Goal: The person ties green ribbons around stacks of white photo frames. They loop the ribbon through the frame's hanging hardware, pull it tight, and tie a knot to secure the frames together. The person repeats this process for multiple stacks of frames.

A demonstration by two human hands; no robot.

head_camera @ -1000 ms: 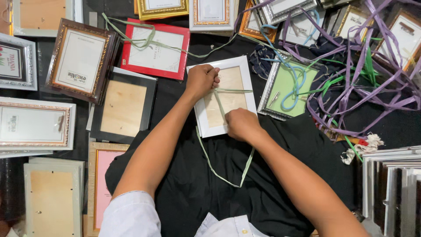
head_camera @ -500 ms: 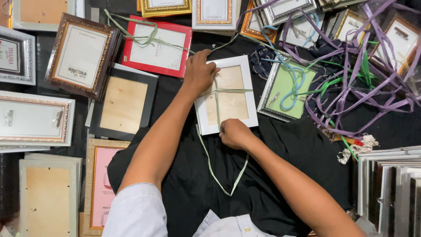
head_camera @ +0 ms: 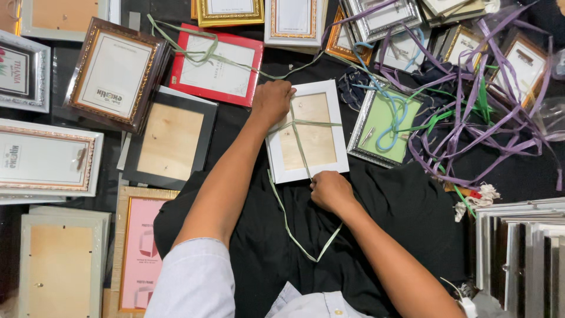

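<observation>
A white picture frame (head_camera: 306,135) with a wooden back lies face down on black cloth in front of me. A pale green ribbon (head_camera: 301,147) crosses it lengthwise and sideways. My left hand (head_camera: 272,101) grips the frame's upper left corner and the ribbon there. My right hand (head_camera: 329,189) is closed on the ribbon at the frame's lower edge; the ribbon's loose loop (head_camera: 300,241) trails down over my lap.
Many frames surround me: a red one (head_camera: 213,63), a dark brown one (head_camera: 115,73), a black one (head_camera: 170,140), a pink one (head_camera: 138,253), silver ones at left. A green-backed frame (head_camera: 382,126) and tangled purple ribbons (head_camera: 477,112) lie right. Stacked frames (head_camera: 521,259) stand lower right.
My right hand has slid down the ribbon from the frame's middle to its lower edge. My left hand stays at the top left corner. The view has shifted slightly.
</observation>
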